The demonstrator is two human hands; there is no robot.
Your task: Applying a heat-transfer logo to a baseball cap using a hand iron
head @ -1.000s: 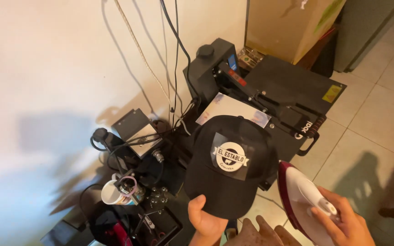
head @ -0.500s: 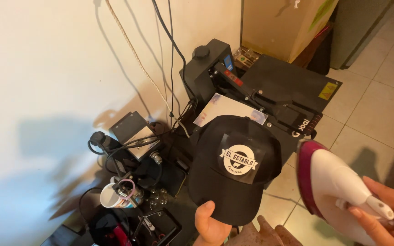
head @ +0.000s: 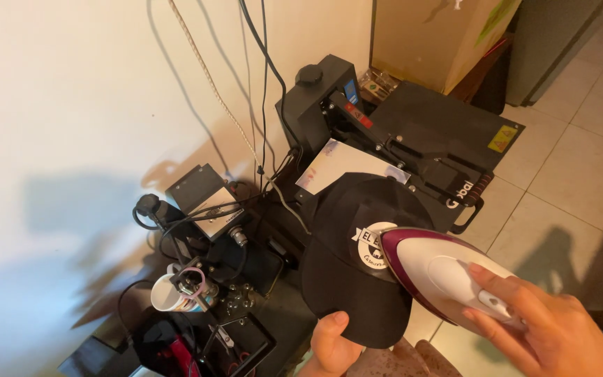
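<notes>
My left hand (head: 333,343) grips the brim of a black cap (head: 347,265) from below, holding it up over the floor. A round white patch (head: 371,246) sits on the cap's front panel. My right hand (head: 549,327) holds a white and purple clothes iron (head: 441,272) by its top. The iron's pointed tip lies over the right side of the patch and hides part of it.
A black heat press machine (head: 413,139) stands on the tiled floor behind the cap, with a white sheet (head: 340,164) on its plate. Cables hang down the wall (head: 71,105). A white mug (head: 167,293) and small black devices (head: 200,199) lie at the left. A cardboard box (head: 434,35) stands at the back.
My right hand has brought the iron up and left from the lower right onto the cap's patch. The view has shifted a little; the cap stays held in my left hand.
</notes>
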